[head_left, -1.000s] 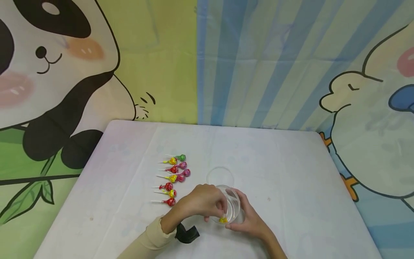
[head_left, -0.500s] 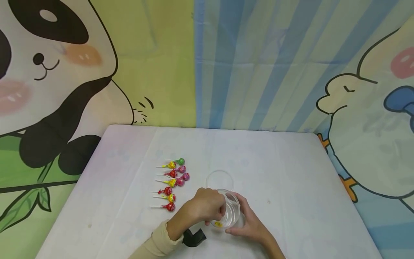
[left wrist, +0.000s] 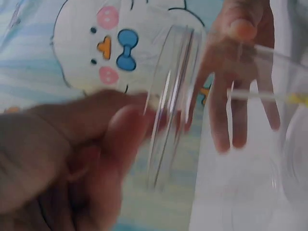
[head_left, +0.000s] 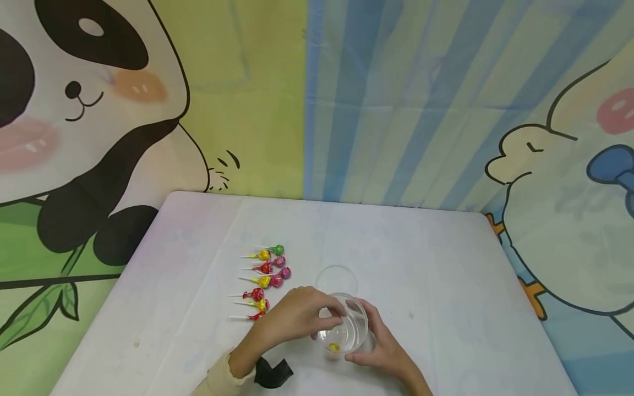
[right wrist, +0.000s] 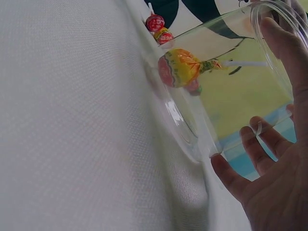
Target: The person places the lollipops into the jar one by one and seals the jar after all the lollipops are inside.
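A clear plastic jar is tilted with its mouth toward the left hand. The right hand grips it round the side, thumb near the base and fingers spread along the wall. Inside lies a yellow-wrapped lollipop, its ball at the jar's bottom and its white stick pointing toward the mouth. The left hand is at the jar's mouth, with thumb and forefinger apart in the head view and nothing between them. In the left wrist view its fingertips overlap the jar's rim.
Several wrapped lollipops lie in a column on the white tablecloth, left of the jar. A clear round lid lies just beyond it. Something black shows beside the left wrist. A printed cartoon curtain stands behind the table.
The left hand's fingers have come up out of the jar and spread, leaving the yellow lollipop at the bottom. The right hand still holds the jar in place.
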`<state>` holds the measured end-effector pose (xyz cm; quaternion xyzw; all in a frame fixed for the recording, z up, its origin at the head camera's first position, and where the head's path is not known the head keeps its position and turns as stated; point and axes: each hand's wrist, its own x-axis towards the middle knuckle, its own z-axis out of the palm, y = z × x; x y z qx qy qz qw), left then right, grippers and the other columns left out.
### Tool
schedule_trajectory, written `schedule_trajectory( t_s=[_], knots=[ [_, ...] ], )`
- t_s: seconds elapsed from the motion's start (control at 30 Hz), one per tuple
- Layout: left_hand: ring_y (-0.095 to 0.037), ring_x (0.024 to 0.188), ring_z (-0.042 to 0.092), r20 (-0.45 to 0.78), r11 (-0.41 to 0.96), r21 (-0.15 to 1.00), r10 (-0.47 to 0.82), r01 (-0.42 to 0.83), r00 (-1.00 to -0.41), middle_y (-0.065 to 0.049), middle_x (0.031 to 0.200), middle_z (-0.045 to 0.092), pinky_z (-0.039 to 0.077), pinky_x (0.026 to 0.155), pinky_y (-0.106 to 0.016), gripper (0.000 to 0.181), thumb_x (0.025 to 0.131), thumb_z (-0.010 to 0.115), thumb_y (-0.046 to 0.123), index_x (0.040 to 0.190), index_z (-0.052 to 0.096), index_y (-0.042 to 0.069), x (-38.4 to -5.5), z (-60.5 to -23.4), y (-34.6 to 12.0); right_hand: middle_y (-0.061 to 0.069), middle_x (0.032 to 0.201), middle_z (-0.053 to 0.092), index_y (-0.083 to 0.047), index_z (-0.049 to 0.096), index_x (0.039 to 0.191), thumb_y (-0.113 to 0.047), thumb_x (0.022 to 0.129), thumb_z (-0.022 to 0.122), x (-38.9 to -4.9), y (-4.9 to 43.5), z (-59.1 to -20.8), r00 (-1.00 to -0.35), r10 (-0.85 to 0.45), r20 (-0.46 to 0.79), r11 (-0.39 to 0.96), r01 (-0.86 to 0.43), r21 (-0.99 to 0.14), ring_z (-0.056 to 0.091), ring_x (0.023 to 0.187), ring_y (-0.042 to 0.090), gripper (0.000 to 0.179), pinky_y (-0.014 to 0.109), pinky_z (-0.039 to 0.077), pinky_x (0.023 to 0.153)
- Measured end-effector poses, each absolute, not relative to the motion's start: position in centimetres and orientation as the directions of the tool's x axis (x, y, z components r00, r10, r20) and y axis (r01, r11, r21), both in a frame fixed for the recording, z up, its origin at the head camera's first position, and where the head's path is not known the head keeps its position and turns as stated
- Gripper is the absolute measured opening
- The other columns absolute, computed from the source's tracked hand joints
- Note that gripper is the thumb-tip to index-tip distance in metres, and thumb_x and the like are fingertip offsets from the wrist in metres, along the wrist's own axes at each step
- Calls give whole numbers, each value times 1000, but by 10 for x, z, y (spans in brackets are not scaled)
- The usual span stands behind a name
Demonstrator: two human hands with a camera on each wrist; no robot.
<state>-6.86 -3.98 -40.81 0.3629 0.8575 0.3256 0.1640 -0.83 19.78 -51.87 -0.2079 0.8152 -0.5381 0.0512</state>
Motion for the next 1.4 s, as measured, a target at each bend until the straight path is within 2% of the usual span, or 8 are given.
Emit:
schedule_trajectory(
  t_s=[0.1, 0.2, 0.37, 0.57, 0.7, 0.93, 1.03, 1.4],
  knots=[
    [6, 50, 55, 55, 376, 812, 713, 447, -699, 8, 86, 73, 46, 51, -17, 17, 90, 69, 28, 106, 73, 21, -72, -413, -70, 10, 148, 45, -18, 24, 150, -21, 68, 88, -9, 198, -519, -908, -388, 155, 338, -297, -893, 45, 137, 20, 104, 27, 35, 110],
    [-1, 52, 59, 70, 339, 868, 641, 364, -765, 6, 89, 73, 48, 48, -21, 18, 90, 69, 30, 105, 73, 23, -73, -424, -106, 10, 147, 46, -16, 25, 149, -22, 66, 89, -9, 199, -519, -903, -389, 179, 334, -320, -887, 45, 136, 14, 105, 24, 34, 109],
    [-14, 53, 60, -40, 484, 849, 459, 212, -888, 0, 80, 72, 46, 48, -22, 21, 89, 69, 31, 107, 72, 21, -65, -451, -163, 7, 147, 46, -17, 25, 149, -22, 66, 89, -10, 200, -520, -901, -393, 186, 329, -327, -886, 44, 136, 9, 105, 23, 34, 109],
    [-11, 53, 58, -117, 624, 779, 235, 57, -965, 3, 80, 70, 43, 51, -20, 22, 87, 72, 28, 107, 72, 19, -47, -483, -210, 8, 147, 46, -15, 25, 150, -20, 65, 89, -10, 200, -519, -898, -394, 195, 336, -338, -879, 43, 136, 7, 107, 27, 36, 109],
    [-10, 51, 56, -143, 637, 771, 160, -9, -977, 3, 79, 66, 43, 54, -20, 23, 85, 74, 26, 106, 71, 20, -42, -497, -226, 8, 147, 46, -15, 25, 150, -21, 65, 89, -10, 200, -519, -900, -394, 188, 337, -331, -881, 42, 137, 7, 106, 25, 34, 110],
    [-2, 59, 51, -184, 712, 702, 149, -24, -972, 6, 104, 68, 42, 56, -19, 32, 81, 78, 25, 112, 69, 25, -41, -506, -230, 12, 147, 45, -14, 24, 150, -21, 66, 89, -11, 200, -520, -893, -406, 196, 315, -338, -887, 43, 136, 10, 106, 23, 35, 109],
    [-1, 60, 50, -187, 726, 688, 163, -10, -969, 6, 108, 68, 41, 56, -19, 35, 81, 78, 25, 115, 68, 25, -43, -510, -229, 10, 148, 45, -14, 24, 150, -21, 66, 89, -12, 200, -520, -891, -409, 196, 313, -339, -887, 43, 136, 8, 106, 23, 34, 109],
    [-4, 62, 51, -246, 694, 717, 177, -56, -953, 7, 98, 68, 42, 55, -20, 33, 81, 78, 22, 112, 69, 27, -47, -515, -219, 8, 148, 45, -15, 25, 150, -20, 66, 88, -10, 199, -519, -899, -398, 185, 301, -319, -899, 42, 135, 3, 105, 19, 32, 109]
  ],
)
